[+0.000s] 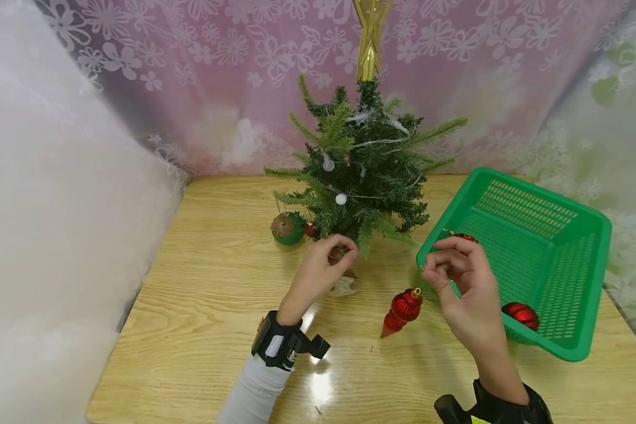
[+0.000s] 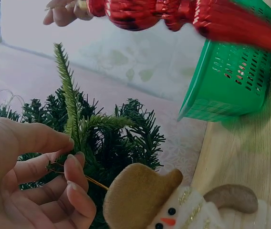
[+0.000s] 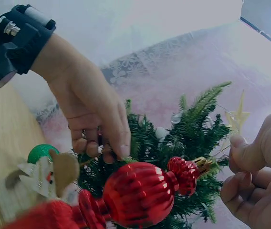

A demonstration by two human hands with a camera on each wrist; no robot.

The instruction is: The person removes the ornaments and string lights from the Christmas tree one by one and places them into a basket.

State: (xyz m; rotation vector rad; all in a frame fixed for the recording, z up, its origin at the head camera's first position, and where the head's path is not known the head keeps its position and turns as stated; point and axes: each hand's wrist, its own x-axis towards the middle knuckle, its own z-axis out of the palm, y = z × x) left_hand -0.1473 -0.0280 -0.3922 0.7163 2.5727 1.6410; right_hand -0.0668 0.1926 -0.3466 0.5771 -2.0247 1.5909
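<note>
My left hand (image 1: 320,265) is at the lower front of a small Christmas tree (image 1: 381,165), thumb and fingers pinching a green branch (image 2: 73,114). A snowman ornament with a brown hat (image 2: 140,198) hangs by a gold cord just beside those fingers. To the right, my right hand (image 1: 469,288) pinches the thin thread of a shiny red finial-shaped ornament (image 1: 403,309). That ornament dangles tilted in front of the tree, its gold cap (image 3: 202,165) toward the right fingertips. Most of the thread is too fine to make out.
A green plastic basket (image 1: 530,206) stands right of the tree, with a red ball (image 1: 520,316) and another red ornament (image 1: 463,237) inside. A green ball (image 1: 291,238) hangs at the tree's lower left. A gold star (image 1: 370,41) tops the tree. Wooden table (image 1: 191,306) beneath.
</note>
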